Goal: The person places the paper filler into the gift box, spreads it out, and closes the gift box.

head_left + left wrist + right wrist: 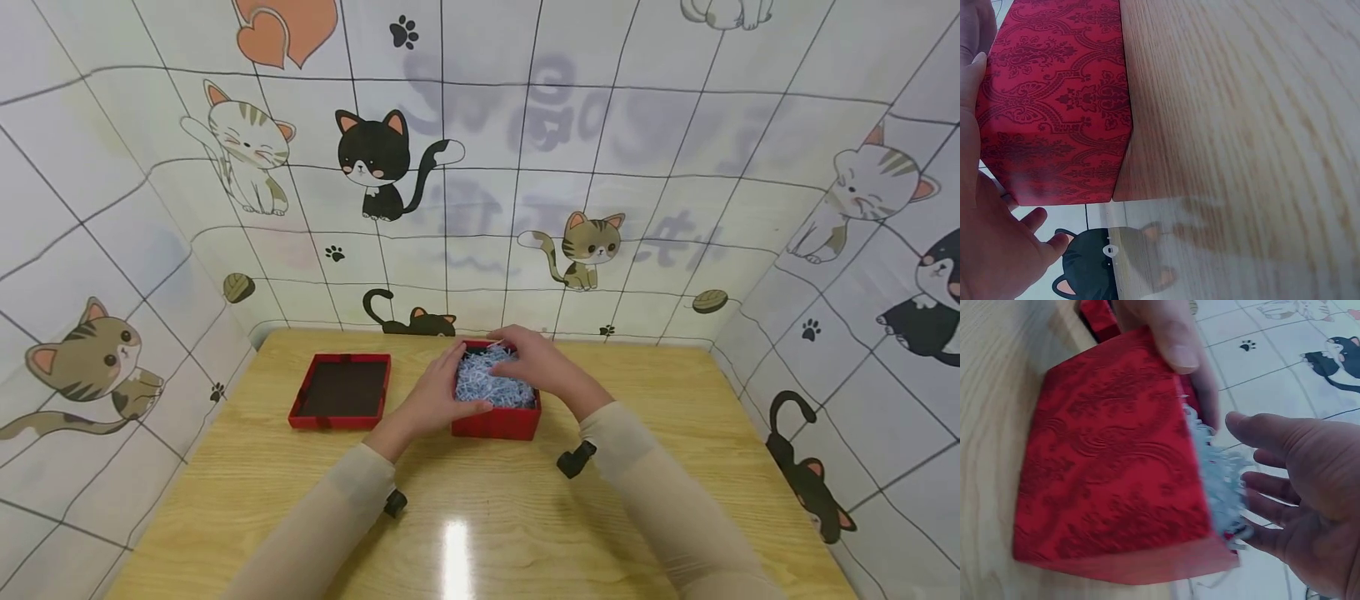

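A red box [495,423] with a dark damask pattern stands on the table, filled with pale blue shredded paper [483,385]. My left hand [432,398] holds it at the left, thumb over the front rim and fingers along the left side; the right wrist view shows that thumb [1180,347] on the rim. Over the right part of the box is my right hand [543,364], palm down, its loosely bent fingers [1272,487] at the top of the shredded paper. A few strands poke up past the rim near these fingertips.
To the left on the wooden table [600,517] lies a red box lid [298,421], its dark inside facing up. A cloth [480,125] printed with cats and grid lines rises behind the table and along both sides.
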### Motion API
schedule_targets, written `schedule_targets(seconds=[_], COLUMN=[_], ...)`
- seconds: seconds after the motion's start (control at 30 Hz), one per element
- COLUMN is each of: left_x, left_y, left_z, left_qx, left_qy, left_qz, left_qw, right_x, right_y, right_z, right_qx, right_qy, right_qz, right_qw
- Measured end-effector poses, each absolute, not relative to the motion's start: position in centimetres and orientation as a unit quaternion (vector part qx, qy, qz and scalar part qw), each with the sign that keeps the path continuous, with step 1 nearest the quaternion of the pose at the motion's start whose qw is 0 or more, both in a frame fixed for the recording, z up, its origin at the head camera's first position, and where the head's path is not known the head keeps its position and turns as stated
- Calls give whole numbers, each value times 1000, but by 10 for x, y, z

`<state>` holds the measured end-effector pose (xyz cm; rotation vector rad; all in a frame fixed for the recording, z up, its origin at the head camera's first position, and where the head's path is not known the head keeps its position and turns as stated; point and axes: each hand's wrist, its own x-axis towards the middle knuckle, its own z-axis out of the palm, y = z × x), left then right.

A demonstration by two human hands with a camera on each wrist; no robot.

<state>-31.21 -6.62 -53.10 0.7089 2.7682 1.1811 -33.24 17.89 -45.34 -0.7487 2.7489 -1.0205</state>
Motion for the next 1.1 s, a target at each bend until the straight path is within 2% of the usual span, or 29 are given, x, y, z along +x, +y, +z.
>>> schedule_targets(seconds=[0.37,0.63,0.8,1.1], left_x=[-309,-310,-311,-314], left_y=[-66,-66,-67,-67], left_z=[-533,-532,-534,-533], left_qx=[229,227,224,219], left_qy=[889,887,888,895], left_qz=[396,401,400,386], left_qw=[29,28,26,36], right_x=[-337,-341,-339,-326], right_y=[155,143,142,164], right_z=[-480,-485,-477,-439], right_qx=[-247,-244,-255,-255], right_qy=[898,927,930,917], right_qz=[-341,-228,-205,-278], right_qw=[129,171,166,132])
